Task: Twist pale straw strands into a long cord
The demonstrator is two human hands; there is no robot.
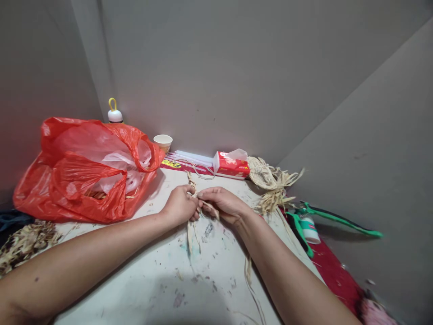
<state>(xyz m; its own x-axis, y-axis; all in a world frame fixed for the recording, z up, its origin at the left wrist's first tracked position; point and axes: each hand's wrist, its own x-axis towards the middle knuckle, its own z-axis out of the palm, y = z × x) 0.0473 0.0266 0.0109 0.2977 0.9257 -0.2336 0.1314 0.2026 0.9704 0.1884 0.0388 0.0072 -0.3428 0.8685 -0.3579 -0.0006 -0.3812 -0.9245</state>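
My left hand is closed round a small bundle of pale dried plant strips, which look like corn husk or raffia. A twisted or braided end of the bundle sticks out above the fingers. Below them, loose strip ends hang over the white board. Close against it, my right hand pinches one flat strip between thumb and fingers. The fingertips of both hands nearly meet, and they partly hide where the strips cross.
A red plastic bag stands left, near dried fibre. Along the back are a bottle, paper cup and red tissue pack. Rightward lie a braided coil, green-handled pliers and a white-green container. Grey walls enclose the stained white board.
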